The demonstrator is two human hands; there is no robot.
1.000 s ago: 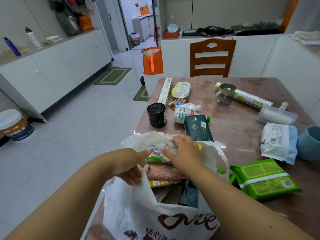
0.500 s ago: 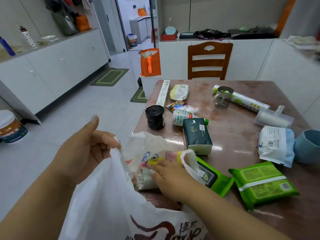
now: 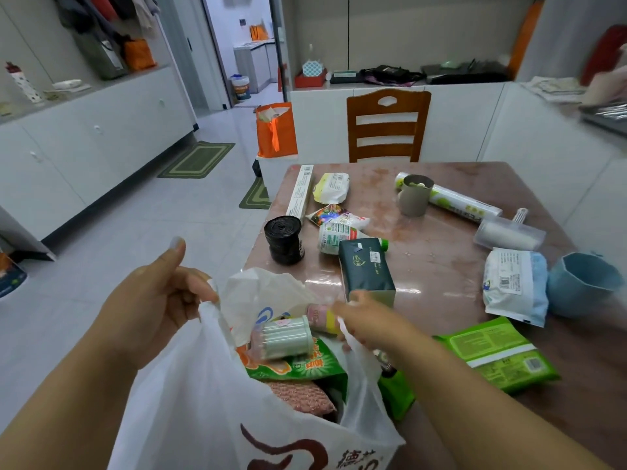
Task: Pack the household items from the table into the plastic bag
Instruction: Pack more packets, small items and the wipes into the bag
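Note:
A white plastic bag (image 3: 203, 401) stands open at the table's near-left corner. Inside lie a cotton swab canister (image 3: 288, 337), a green and orange packet (image 3: 305, 364) and a pink scrubber (image 3: 298, 395). My left hand (image 3: 152, 300) grips the bag's left handle and holds it up. My right hand (image 3: 366, 323) is above the bag's right handle, empty, its fingers stretched to the foot of a dark green tissue pack (image 3: 366, 266). A black bin bag roll (image 3: 284, 239) and a green wet wipes pack (image 3: 498, 354) lie on the table (image 3: 441, 266).
Further back lie a green-capped bottle (image 3: 339, 237), a long white box (image 3: 300, 189), a grey cup (image 3: 415, 195), a film roll (image 3: 464, 203) and a lint roller (image 3: 509, 232). A white-blue packet (image 3: 515, 283) and blue cup (image 3: 580, 283) sit right. A wooden chair (image 3: 386, 127) stands behind.
My right hand has come up out of the bag and reached forward to the tissue pack. My left hand has lifted the bag's left handle higher.

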